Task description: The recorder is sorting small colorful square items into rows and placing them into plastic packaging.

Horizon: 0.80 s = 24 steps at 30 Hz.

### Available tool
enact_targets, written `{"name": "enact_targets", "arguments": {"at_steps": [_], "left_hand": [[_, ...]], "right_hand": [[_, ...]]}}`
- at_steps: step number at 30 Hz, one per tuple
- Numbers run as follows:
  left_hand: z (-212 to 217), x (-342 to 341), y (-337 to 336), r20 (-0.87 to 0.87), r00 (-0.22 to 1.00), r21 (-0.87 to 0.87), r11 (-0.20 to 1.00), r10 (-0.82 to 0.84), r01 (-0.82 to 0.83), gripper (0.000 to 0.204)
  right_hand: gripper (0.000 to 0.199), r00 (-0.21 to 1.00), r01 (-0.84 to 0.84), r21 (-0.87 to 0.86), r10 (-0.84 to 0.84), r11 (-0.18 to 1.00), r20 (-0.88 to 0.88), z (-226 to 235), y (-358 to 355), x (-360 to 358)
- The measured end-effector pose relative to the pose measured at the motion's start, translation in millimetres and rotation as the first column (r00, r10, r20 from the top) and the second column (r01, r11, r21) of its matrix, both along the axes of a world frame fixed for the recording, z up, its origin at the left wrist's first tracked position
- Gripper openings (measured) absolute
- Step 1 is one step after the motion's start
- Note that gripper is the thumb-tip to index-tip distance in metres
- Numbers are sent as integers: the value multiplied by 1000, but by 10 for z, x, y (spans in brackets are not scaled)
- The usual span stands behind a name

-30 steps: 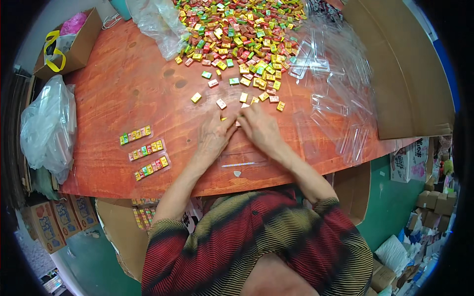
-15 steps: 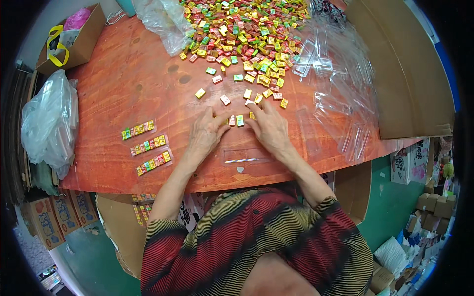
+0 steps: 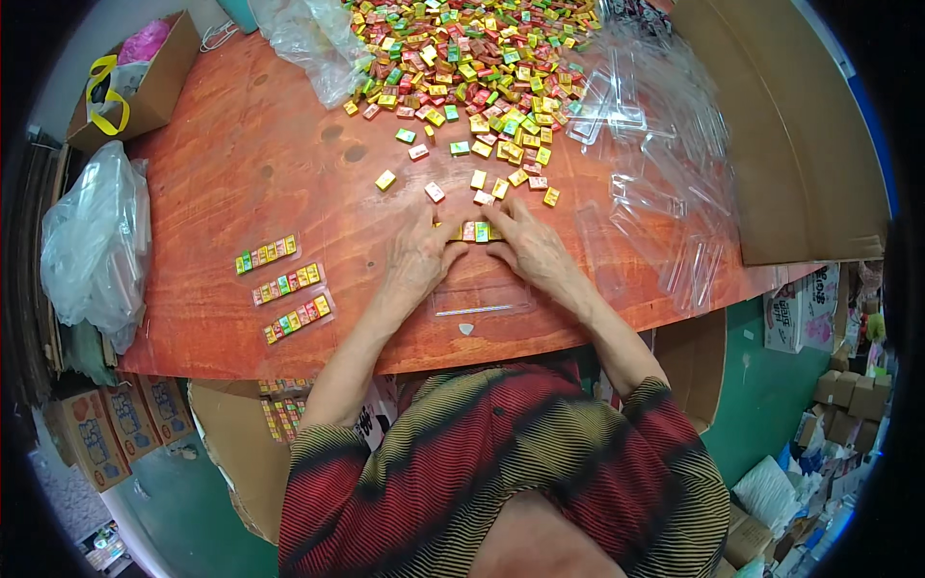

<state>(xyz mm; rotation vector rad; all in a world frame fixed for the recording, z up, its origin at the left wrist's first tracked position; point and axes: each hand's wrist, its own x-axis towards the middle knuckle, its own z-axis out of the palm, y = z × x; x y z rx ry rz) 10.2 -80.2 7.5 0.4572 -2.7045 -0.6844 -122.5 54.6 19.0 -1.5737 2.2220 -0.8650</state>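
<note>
A short row of small colourful boxes [image 3: 469,231] lies on the red-brown table, pressed from both ends. My left hand [image 3: 417,252] closes on its left end, and its fingers hide part of the row. At the other end, the thumb and fingers of my right hand [image 3: 533,249] squeeze inward. White, red, green and yellow faces show between the hands. Just below them lies a clear plastic tray [image 3: 515,294] with a thin pale stick [image 3: 474,310] by its near edge. Loose boxes, such as a red-and-white one [image 3: 435,193], lie just beyond my fingers.
A big heap of small boxes [image 3: 472,72] covers the far middle. Clear empty trays [image 3: 665,183] pile up at the right beside a tall cardboard panel [image 3: 780,135]. Three filled trays [image 3: 286,283] sit at the left. Plastic bags [image 3: 96,246] hang over the left edge.
My hands have drawn closer together, the left moving rightward. The boxes between them now sit in a tighter row, slightly further right.
</note>
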Motion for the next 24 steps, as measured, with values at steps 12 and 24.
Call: {"name": "enact_targets", "arguments": {"at_steps": [12,24], "left_hand": [[58,196,-224,28,999,166,986,-26,21,45],[11,-77,43,-41,999,-54,999,-1,-1,39]], "right_hand": [[29,987,146,133,-134,980,-91,-54,135,-126],[29,990,94,19,-91,995,-108,-174,-94,178]]}}
